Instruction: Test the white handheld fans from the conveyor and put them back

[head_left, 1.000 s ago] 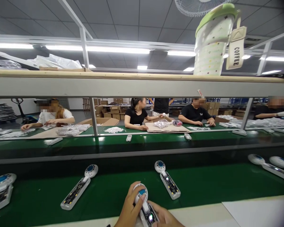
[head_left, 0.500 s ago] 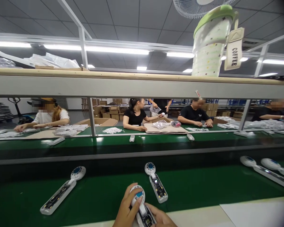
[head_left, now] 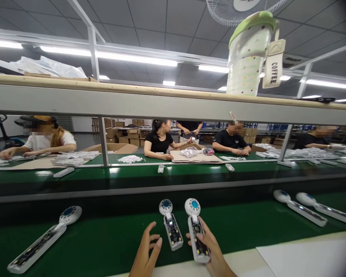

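My right hand (head_left: 210, 244) is wrapped round the handle of a white device with a round head and a blue centre (head_left: 192, 207); its handle is uncovered and dark inner parts show. Just left of it, a second such device (head_left: 173, 232) lies on the green conveyor belt (head_left: 115, 227), a small light glowing in it. Nearest to that one is my left hand (head_left: 147, 250), which holds nothing, its fingers apart and curved. Another open-handled device (head_left: 40, 246) lies slanted on the belt at the left.
At the right of the belt lie two more devices (head_left: 301, 209) (head_left: 328, 209). White paper (head_left: 308, 256) covers the near right edge. Overhead runs a shelf (head_left: 161, 102) carrying a green-lidded cup (head_left: 248, 57). Across the line several people sit beside white parts (head_left: 129, 159) and cardboard (head_left: 193, 156).
My left hand has let go of the held device and moved left. My right hand has carried it right and forward. The devices on the belt have shifted left in view.
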A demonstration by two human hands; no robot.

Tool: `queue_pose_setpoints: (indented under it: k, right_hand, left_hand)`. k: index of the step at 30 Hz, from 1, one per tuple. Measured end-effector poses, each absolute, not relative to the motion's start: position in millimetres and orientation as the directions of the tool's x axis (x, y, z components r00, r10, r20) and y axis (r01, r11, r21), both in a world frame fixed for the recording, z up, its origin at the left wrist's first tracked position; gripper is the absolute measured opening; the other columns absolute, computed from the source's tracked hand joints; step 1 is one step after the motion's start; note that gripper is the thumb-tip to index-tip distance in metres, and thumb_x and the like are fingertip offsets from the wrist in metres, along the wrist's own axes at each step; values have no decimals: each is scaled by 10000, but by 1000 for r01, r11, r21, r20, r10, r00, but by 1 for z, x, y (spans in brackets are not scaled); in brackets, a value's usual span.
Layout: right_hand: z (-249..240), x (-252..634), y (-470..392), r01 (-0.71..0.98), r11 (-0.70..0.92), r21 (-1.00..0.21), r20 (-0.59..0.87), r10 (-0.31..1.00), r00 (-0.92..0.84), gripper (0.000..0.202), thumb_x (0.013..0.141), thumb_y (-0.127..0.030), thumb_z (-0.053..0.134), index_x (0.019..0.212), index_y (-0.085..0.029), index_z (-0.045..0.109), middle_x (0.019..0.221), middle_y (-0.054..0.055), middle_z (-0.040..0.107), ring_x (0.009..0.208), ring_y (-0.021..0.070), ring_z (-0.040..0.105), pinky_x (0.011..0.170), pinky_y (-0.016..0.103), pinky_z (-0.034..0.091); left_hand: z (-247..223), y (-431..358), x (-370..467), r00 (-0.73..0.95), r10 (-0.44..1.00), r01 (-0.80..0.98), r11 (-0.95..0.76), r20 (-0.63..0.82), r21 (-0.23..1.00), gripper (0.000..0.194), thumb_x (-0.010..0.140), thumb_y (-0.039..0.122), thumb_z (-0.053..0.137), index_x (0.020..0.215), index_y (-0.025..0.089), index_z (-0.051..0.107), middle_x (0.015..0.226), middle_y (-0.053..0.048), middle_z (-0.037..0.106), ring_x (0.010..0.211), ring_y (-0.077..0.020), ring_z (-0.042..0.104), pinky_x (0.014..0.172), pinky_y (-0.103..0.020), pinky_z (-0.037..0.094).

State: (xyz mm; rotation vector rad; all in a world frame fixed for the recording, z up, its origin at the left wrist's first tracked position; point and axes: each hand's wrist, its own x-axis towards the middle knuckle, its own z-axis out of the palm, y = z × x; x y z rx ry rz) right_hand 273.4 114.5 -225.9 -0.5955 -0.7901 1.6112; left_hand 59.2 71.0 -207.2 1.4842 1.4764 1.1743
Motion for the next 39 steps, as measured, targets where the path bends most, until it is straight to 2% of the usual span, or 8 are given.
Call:
queue_pose_setpoints:
  k: [5, 10, 14, 18, 25, 32, 37, 39]
  right_hand:
    - [-234, 282, 134, -550, -48, -834, 3, 996, -92, 1153, 456, -363, 859, 1393, -231, 201, 1032, 68, 637, 901, 268, 656, 823, 391, 493]
    - [-241, 278, 137, -489, -42, -871, 51, 983, -174, 1191, 355, -333, 887, 1354, -183, 256, 1053, 111, 627, 871, 318, 666, 859, 473, 472]
    - [-245, 278, 139, -424, -14, -906, 41, 992, -121, 996, 404, -313, 876, 1262, -149, 396, 1172, 154, 581, 871, 295, 661, 849, 450, 493]
    - [-243, 272, 142, -294, -59, -954, -55, 998, -22, 832, 435, -365, 856, 1154, -117, 519, 1226, 170, 535, 890, 300, 635, 649, 388, 567]
    - [-231, 257, 135, 61, -3, -998, -4, 1000, -9, 626, 556, -409, 755, 1069, -127, 533, 942, 109, 660, 357, 96, 520, 348, 266, 450]
    - [-242, 260, 131, 171, 174, -970, 181, 983, 26, 577, 667, -479, 667, 1134, -180, 506, 1095, 122, 573, 506, 124, 531, 484, 300, 476]
    - [-241, 252, 118, 111, 339, -934, 345, 938, 40, 476, 787, -572, 502, 1066, -188, 539, 953, 101, 607, 509, 122, 486, 496, 285, 423]
    - [-243, 240, 111, 50, 312, -949, 310, 949, -49, 556, 780, -636, 456, 1066, -165, 533, 913, 108, 627, 456, 102, 476, 438, 266, 396]
  left_hand:
    - [-219, 75, 63, -152, 968, 359, -133, 199, 924, 621, 831, 589, 350, 1297, 179, 355, 1138, -160, 552, 992, -273, 584, 877, -413, 444]
    - [-224, 79, 62, -103, 946, 451, -230, 307, 862, 510, 823, 523, 393, 1212, 206, 483, 1309, -134, 443, 1141, -281, 498, 913, -391, 443]
    - [-230, 83, 61, -82, 942, 531, -234, 324, 814, 446, 796, 468, 451, 1146, 217, 565, 1335, -115, 443, 1226, -290, 434, 996, -412, 384]
    - [-235, 86, 56, -97, 932, 568, -236, 349, 789, 431, 760, 408, 520, 1132, 199, 582, 1350, -118, 430, 1228, -301, 435, 1026, -418, 357]
    - [-242, 95, 43, -163, 937, 633, -141, 309, 761, 523, 776, 431, 497, 1240, 188, 474, 1434, -135, 278, 1197, -344, 455, 968, -446, 410]
    - [-244, 101, 43, -274, 899, 601, -117, 342, 791, 514, 774, 370, 410, 1245, 168, 441, 1472, -119, 175, 1243, -334, 391, 935, -409, 431]
    - [-223, 98, 32, -329, 927, 372, -50, 182, 927, 524, 759, 421, 470, 1219, 175, 416, 1363, -142, 391, 1191, -325, 465, 914, -405, 459]
    - [-219, 93, 36, -276, 928, 350, -144, 249, 926, 511, 802, 438, 447, 1233, 172, 382, 1385, -152, 378, 1246, -314, 412, 978, -423, 409]
